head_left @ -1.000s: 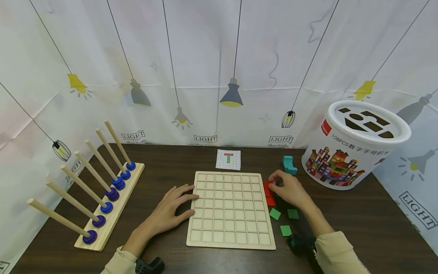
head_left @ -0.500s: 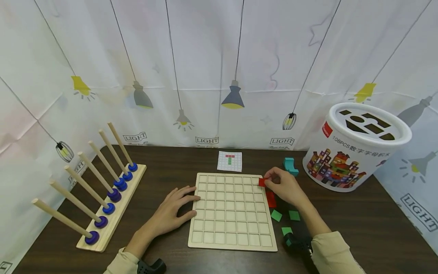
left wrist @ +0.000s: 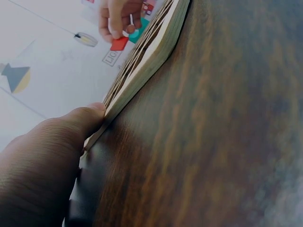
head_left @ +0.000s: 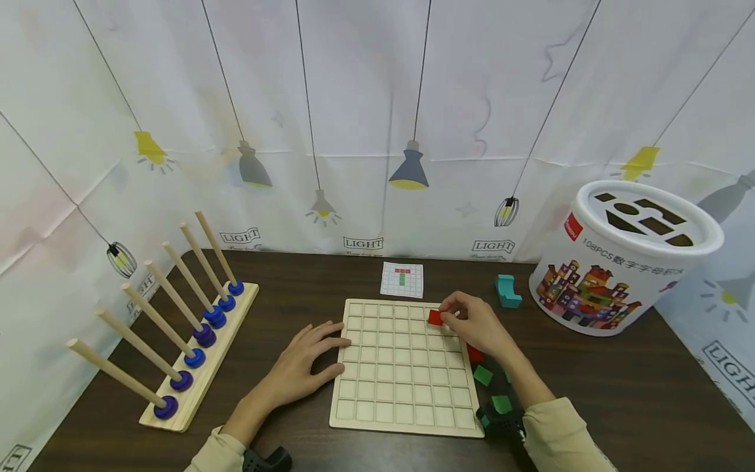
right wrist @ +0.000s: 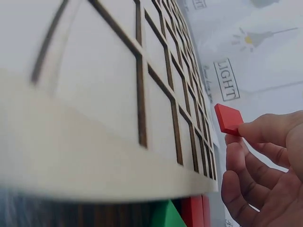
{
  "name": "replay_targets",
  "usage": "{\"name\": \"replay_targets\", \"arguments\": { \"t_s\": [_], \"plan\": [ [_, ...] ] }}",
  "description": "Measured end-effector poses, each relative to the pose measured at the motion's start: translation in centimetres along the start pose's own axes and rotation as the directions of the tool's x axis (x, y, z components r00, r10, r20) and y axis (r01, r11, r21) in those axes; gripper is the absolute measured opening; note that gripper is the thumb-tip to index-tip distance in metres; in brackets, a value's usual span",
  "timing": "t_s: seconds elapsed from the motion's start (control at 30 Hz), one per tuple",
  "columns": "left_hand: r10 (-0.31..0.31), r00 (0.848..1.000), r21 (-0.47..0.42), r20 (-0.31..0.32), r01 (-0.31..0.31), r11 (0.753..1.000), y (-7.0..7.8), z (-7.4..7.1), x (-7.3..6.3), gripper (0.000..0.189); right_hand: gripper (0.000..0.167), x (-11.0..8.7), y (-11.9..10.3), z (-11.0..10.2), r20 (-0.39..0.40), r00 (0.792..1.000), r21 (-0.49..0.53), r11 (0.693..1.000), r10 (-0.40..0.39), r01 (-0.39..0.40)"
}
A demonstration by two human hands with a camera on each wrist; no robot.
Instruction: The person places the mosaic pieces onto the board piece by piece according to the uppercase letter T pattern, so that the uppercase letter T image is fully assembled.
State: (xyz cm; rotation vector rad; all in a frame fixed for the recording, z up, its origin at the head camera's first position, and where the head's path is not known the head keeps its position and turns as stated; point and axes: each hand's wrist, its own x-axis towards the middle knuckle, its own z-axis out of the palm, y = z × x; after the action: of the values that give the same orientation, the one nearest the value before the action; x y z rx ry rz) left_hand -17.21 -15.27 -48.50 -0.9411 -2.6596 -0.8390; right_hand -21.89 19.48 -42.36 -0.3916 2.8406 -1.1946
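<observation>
Between thumb and fingertips my right hand (head_left: 476, 322) pinches a red square tile (head_left: 434, 317). In the head view it overlaps the top right cells of the wooden grid board (head_left: 394, 377). The right wrist view shows the red tile (right wrist: 229, 118) tilted in the grip, apart from the board's surface. My left hand (head_left: 303, 360) lies with fingers spread along the board's left edge, fingertips at the rim. In the left wrist view its thumb (left wrist: 85, 118) touches the board's side. More red tiles (head_left: 474, 354) lie at the board's right edge, partly hidden by my right hand.
Green tiles (head_left: 482, 375) lie right of the board. Behind it is a paper card (head_left: 402, 280) printed with a red and green T. A teal block (head_left: 508, 292) and a large white bucket (head_left: 622, 262) stand back right. At left is a peg rack (head_left: 203, 367) with blue rings.
My right hand has picked up a red tile from beside the board and moved it left over the top right cells. My left hand stays at the board's left edge.
</observation>
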Motion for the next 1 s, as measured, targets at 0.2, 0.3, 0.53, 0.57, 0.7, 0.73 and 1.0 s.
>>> {"name": "replay_targets", "arguments": {
  "t_s": [0.2, 0.3, 0.53, 0.57, 0.7, 0.73, 1.0],
  "plan": [
    [-0.009, 1.000, -0.006, 0.009, 0.009, 1.000, 0.1, 0.1, 0.0, 0.040, 0.011, 0.4, -0.5, 0.5, 0.020, 0.999, 0.019, 0.999, -0.028, 0.027],
    [-0.010, 1.000, -0.008, 0.013, 0.010, 1.000, 0.2, 0.1, 0.0, 0.040, 0.011, 0.5, -0.8, 0.7, 0.027, 0.999, 0.045, 0.999, -0.032, 0.031],
    [-0.003, 1.000, -0.011, 0.019, 0.003, 1.000, 0.3, 0.0, 0.3, 0.041, 0.011, 1.0, -1.5, 1.1, 0.058, 0.997, 0.075, 0.996, -0.048, 0.044],
    [-0.002, 1.000, -0.012, 0.020, 0.003, 1.000, 0.3, 0.0, 0.3, 0.042, 0.011, 1.1, -1.6, 1.2, 0.059, 0.997, 0.077, 0.996, -0.052, 0.047],
    [-0.003, 1.000, -0.011, 0.020, 0.003, 1.000, 0.2, -0.1, 0.4, 0.041, 0.012, 1.4, -1.9, 1.5, 0.065, 0.995, 0.078, 0.994, -0.077, 0.072],
    [-0.004, 1.000, -0.010, 0.020, 0.004, 1.000, 0.2, -0.1, 0.4, 0.041, 0.012, 1.4, -2.0, 1.6, 0.067, 0.994, 0.079, 0.994, -0.082, 0.077],
    [-0.018, 0.999, -0.002, 0.028, 0.018, 1.000, 0.1, -0.1, 0.1, 0.042, 0.011, 1.9, -3.0, 2.7, 0.095, 0.991, 0.114, 0.990, -0.093, 0.082]
  ]
}}
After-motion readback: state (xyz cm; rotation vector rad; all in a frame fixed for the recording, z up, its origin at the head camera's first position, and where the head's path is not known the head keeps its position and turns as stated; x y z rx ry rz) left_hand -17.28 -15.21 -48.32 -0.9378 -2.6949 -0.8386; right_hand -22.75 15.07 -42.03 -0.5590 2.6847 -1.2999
